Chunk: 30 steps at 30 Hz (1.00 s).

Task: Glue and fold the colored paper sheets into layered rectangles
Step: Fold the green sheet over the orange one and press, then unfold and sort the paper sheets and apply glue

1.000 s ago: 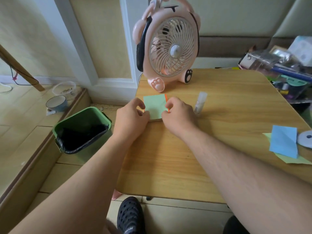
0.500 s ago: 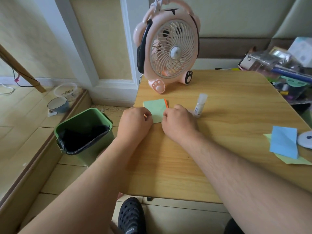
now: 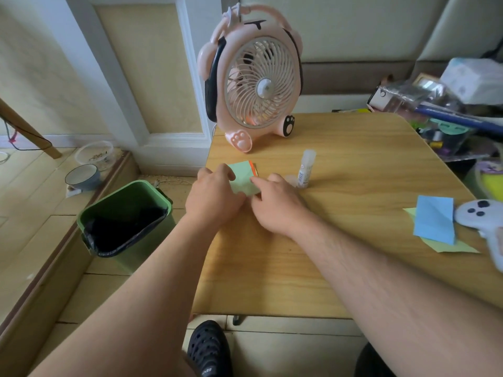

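A folded light green paper with an orange edge along its right side lies near the far left of the wooden table. My left hand pinches its left side. My right hand presses its near right corner with the fingertips. A white glue stick lies just right of the paper with its clear cap beside it. A blue folded sheet rests on a pale yellow-green sheet at the table's right.
A pink desk fan stands at the table's back left. A green bin with a black liner sits on the floor to the left. Clutter is piled at the back right. A white game controller lies at the right edge.
Both hands slid toward me along the green paper, then shifted; the left now pinches its left side and the right presses its near corner. The view moved slightly.
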### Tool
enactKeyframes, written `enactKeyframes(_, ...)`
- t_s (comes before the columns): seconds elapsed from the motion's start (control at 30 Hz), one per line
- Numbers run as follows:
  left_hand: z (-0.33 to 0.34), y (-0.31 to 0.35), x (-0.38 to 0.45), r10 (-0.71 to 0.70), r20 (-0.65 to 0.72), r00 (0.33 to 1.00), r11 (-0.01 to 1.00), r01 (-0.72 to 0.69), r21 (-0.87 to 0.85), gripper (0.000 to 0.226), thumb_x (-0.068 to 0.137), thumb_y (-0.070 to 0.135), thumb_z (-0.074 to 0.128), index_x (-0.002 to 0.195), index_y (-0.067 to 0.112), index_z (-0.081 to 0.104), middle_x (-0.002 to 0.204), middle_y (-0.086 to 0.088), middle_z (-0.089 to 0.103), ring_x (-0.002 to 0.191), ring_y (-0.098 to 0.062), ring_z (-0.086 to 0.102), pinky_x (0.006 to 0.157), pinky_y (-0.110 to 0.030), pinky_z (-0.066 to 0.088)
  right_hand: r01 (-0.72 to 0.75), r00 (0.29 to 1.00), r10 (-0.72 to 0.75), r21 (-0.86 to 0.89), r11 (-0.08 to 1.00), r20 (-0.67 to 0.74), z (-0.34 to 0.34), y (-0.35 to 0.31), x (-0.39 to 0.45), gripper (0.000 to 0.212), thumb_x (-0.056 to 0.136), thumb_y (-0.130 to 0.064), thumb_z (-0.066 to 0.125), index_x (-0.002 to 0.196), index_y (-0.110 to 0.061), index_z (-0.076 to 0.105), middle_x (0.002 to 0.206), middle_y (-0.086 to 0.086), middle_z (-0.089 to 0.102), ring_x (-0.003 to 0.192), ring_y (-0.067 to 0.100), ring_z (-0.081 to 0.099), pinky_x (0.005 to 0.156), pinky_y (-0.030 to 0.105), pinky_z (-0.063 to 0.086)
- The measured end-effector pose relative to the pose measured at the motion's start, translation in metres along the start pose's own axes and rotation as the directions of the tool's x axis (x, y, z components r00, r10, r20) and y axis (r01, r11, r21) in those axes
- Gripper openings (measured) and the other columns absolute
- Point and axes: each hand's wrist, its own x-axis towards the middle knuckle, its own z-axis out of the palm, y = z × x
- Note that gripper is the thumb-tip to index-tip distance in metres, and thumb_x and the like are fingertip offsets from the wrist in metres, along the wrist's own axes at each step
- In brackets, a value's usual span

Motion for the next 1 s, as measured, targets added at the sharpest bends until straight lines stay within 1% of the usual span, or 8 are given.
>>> enactKeyframes(0.1,-0.001,0.026,-0.011,0.066,-0.079,0.995,0.996,-0.07,-0.047,0.037,0.088,0.038,0.069,0.123,0.031,0.058,0.122,-0.002,0.044,0.114,-0.028,0.053,0.086,-0.034,0.041,0.068,0.997,-0.072,0.127,0.99,0.029,-0.014,0.011,-0.015,0.044,0.101,-0.031,0.051,0.145,-0.029,0.054,0.12,-0.006,0.049,0.115,0.02,0.053,0.095,0.034,0.046)
enactKeyframes(0.23,0.007,0.065,-0.041,0.233,-0.135,0.963,0.948,-0.256,-0.189,0.03,0.087,0.027,0.066,0.115,0.034,0.061,0.115,0.006,0.044,0.113,-0.023,0.051,0.085,-0.032,0.038,0.162,0.985,-0.151,0.166,0.973,-0.079,-0.057,0.05,-0.05,0.033,0.092,-0.016,0.061,0.119,-0.032,0.071,0.101,-0.009,0.061,0.073,-0.003,0.056,0.069,0.017,0.039)
enactKeyframes(0.37,0.032,0.098,-0.076,0.45,0.037,0.892,0.864,-0.425,-0.269,0.027,0.087,0.026,0.068,0.113,0.035,0.067,0.117,0.006,0.051,0.111,-0.017,0.052,0.098,-0.032,0.044,-0.01,0.975,0.025,0.07,0.997,-0.222,-0.12,0.118,-0.082,0.017,0.095,-0.024,0.066,0.097,-0.037,0.077,0.092,-0.019,0.066,0.071,-0.013,0.054,0.064,0.004,0.034)
enactKeyframes(0.47,0.056,0.126,-0.093,0.577,0.221,0.787,0.808,-0.507,-0.301,0.037,0.086,0.024,0.069,0.121,0.034,0.067,0.129,0.003,0.052,0.123,-0.018,0.051,0.11,-0.03,0.04,-0.227,0.883,0.258,0.124,0.966,-0.391,-0.151,0.174,-0.101,0.017,0.096,-0.023,0.064,0.096,-0.037,0.074,0.094,-0.015,0.072,0.081,0.003,0.062,0.071,0.022,0.046)
enactKeyframes(0.53,0.072,0.148,-0.098,0.624,0.295,0.724,0.78,-0.551,-0.297,0.041,0.088,0.027,0.07,0.128,0.036,0.065,0.137,0.001,0.05,0.128,-0.02,0.049,0.112,-0.029,0.038,-0.338,0.845,0.352,0.11,0.935,-0.403,-0.158,0.202,-0.11,0.019,0.094,-0.021,0.063,0.104,-0.032,0.076,0.103,-0.006,0.075,0.095,0.017,0.066,0.082,0.03,0.049)
enactKeyframes(0.7,0.105,0.21,-0.099,0.69,0.335,0.641,0.721,-0.648,-0.246,0.06,0.084,0.046,0.074,0.14,0.039,0.055,0.149,-0.008,0.042,0.137,-0.033,0.04,0.117,-0.046,0.035,-0.371,0.874,0.299,-0.129,0.92,-0.382,-0.157,0.216,-0.113,0.028,0.09,-0.021,0.064,0.113,-0.027,0.078,0.114,0.002,0.075,0.112,0.033,0.059,0.098,0.04,0.05)
enactKeyframes(0.87,0.125,0.232,-0.097,0.768,0.313,0.559,0.608,-0.79,-0.083,0.041,0.084,0.045,0.063,0.124,0.041,0.067,0.138,-0.002,0.058,0.119,-0.035,0.054,0.103,-0.047,0.046,-0.444,0.854,0.335,-0.221,0.868,-0.399,-0.158,0.22,-0.106,0.035,0.084,-0.041,0.054,0.114,-0.038,0.071,0.119,0.002,0.07,0.114,0.038,0.054,0.101,0.051,0.047)
enactKeyframes(1.0,0.127,0.222,-0.096,0.78,0.182,0.598,0.611,-0.791,-0.02,0.034,0.092,0.031,0.049,0.119,0.035,0.071,0.11,0.0,0.072,0.101,-0.033,0.067,0.08,-0.039,0.055,-0.387,0.878,0.293,-0.201,0.9,-0.378,-0.155,0.218,-0.105,0.03,0.091,-0.037,0.059,0.118,-0.033,0.073,0.115,-0.001,0.073,0.11,0.035,0.052,0.1,0.045,0.046)
